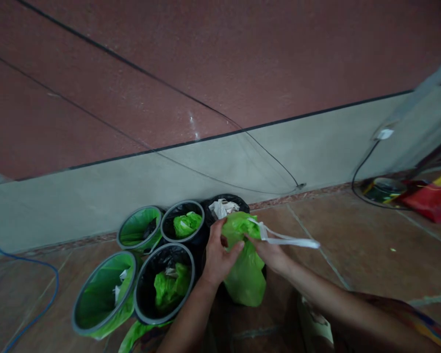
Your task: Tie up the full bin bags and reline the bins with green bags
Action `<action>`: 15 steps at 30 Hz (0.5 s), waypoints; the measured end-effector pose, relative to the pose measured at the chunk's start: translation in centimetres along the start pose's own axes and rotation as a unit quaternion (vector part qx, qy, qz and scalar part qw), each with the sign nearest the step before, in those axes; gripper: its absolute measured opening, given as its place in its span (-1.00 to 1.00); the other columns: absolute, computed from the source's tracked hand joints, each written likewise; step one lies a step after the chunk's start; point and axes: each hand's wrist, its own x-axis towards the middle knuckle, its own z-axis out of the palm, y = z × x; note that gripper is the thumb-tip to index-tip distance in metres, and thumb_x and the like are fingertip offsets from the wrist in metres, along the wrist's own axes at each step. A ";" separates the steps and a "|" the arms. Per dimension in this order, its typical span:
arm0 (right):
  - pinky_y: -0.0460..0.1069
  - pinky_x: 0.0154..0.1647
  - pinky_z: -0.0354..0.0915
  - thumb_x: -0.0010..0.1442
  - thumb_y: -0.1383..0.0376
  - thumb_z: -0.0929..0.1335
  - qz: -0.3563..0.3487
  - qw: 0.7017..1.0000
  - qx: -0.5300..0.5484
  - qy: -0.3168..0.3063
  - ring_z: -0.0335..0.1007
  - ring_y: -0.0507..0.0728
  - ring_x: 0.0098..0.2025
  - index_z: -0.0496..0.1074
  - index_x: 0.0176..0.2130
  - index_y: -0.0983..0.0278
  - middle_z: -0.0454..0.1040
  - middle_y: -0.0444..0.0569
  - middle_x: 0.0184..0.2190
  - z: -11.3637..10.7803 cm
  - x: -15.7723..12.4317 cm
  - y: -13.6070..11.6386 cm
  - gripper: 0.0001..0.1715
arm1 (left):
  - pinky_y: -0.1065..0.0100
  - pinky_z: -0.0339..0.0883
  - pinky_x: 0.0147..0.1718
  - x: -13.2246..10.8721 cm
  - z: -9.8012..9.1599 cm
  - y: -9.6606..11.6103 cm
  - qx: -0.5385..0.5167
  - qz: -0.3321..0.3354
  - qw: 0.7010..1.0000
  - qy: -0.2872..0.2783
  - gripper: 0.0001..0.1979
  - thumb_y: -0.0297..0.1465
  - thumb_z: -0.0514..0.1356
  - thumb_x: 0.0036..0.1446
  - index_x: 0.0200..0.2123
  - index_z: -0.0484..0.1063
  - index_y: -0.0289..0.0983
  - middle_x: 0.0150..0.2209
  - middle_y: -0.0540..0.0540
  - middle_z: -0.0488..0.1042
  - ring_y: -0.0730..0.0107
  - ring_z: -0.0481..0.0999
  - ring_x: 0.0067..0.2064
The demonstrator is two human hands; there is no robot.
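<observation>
Bare hands work a green drawstring bag [245, 287] between five and six o'clock of centre: the left hand [220, 257] grips its upper left side; the right hand [267, 250] meets the bunched neck, fingertips hidden. The white drawstring [292, 241], trailing toward three o'clock, could snag the wrist; hard tugging could split thin plastic beside the black-lined bin [146, 279] at nine o'clock.

Lime-green bag [245, 283], white drawstring [292, 241], grey bin rims [193, 267], maroon upper wall [297, 59].
</observation>
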 end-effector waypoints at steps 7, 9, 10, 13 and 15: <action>0.16 0.03 0.43 -0.01 -0.04 0.47 0.061 0.997 0.054 0.004 0.52 0.26 -0.04 0.42 -0.06 0.24 0.57 0.09 -0.07 -1.5 -1.3 -2.0 -0.39 | 0.06 0.24 0.17 -0.6 1.8 1.1 0.139 0.011 0.989 -0.052 -0.22 -0.15 0.38 -0.10 0.17 0.24 -0.26 0.15 -0.24 0.35 0.01 0.36 0.18; 0.16 0.07 0.40 0.02 -0.04 0.46 0.044 0.999 0.022 0.004 0.49 0.26 0.01 0.43 -0.06 0.25 0.56 0.09 -0.04 -2.6 -1.6 -1.7 -0.41 | 0.09 0.27 0.15 -0.8 2.5 1.5 0.138 0.023 0.988 -0.068 -0.42 -0.18 0.32 0.01 0.09 0.34 -0.25 0.08 -0.22 0.43 0.05 0.42 0.12; 0.16 0.09 0.39 0.02 -0.03 0.46 0.030 1.000 0.002 0.009 0.48 0.27 0.03 0.44 -0.08 0.24 0.55 0.09 -0.04 -3.1 -1.7 -1.5 -0.43 | 0.12 0.30 0.12 -1.0 2.9 1.7 0.130 0.031 0.988 -0.076 -0.53 -0.20 0.27 0.08 0.04 0.38 -0.24 0.03 -0.20 0.47 0.09 0.46 0.08; 0.19 0.07 0.41 -0.02 -0.01 0.48 -0.007 0.998 -0.041 0.052 0.48 0.29 0.02 0.45 -0.14 0.23 0.56 0.08 -0.07 -4.7 -2.3 -1.1 -0.48 | 0.19 0.33 0.07 -1.4 4.0 2.6 0.098 0.048 0.990 -0.089 -0.68 -0.24 0.15 0.20 -0.02 0.45 -0.21 -0.05 -0.20 0.52 0.15 0.50 0.02; 0.19 0.00 0.45 -0.01 0.00 0.47 -0.015 0.994 -0.068 0.082 0.51 0.29 -0.05 0.44 -0.14 0.22 0.56 0.07 -0.11 -5.6 -2.8 -1.3 -0.49 | 0.19 0.33 0.07 -1.6 4.7 3.1 0.086 0.051 0.991 -0.090 -0.68 -0.26 0.12 0.23 0.00 0.46 -0.21 -0.05 -0.21 0.53 0.15 0.50 0.02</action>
